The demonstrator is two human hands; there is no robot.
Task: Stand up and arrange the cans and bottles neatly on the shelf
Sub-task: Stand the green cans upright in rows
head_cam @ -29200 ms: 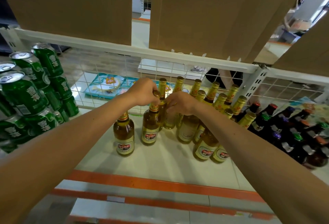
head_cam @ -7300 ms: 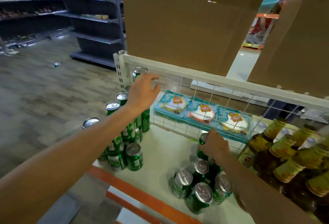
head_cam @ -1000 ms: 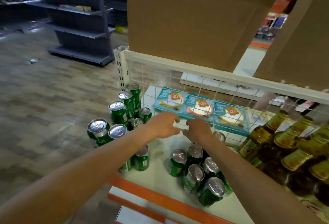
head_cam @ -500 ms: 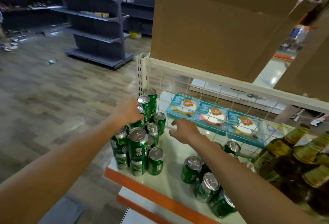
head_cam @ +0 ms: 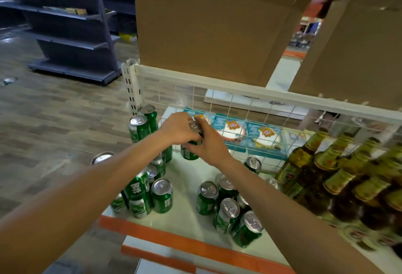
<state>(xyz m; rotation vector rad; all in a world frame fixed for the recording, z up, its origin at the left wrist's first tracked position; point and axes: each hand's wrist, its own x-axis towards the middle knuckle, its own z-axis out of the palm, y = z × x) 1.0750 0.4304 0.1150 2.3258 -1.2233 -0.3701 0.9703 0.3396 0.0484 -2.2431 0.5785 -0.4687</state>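
Half second ago: left hand [head_cam: 180, 129] on can stack [head_cam: 139, 130], right hand [head_cam: 207, 146] reaching open toward back. Now both hands meet on one green can [head_cam: 189, 154]: left fingers curled over top, right wrapped round side. Can at back of shelf [head_cam: 189, 178], between stack and loose cluster [head_cam: 227, 210]. Lifted or standing: cannot tell. Likely being joined to stack; cluster still unsorted.

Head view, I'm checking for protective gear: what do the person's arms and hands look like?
No gear: the left hand and right hand are bare, without gloves or a watch. The left forearm and right forearm are bare too; no sleeve shows.
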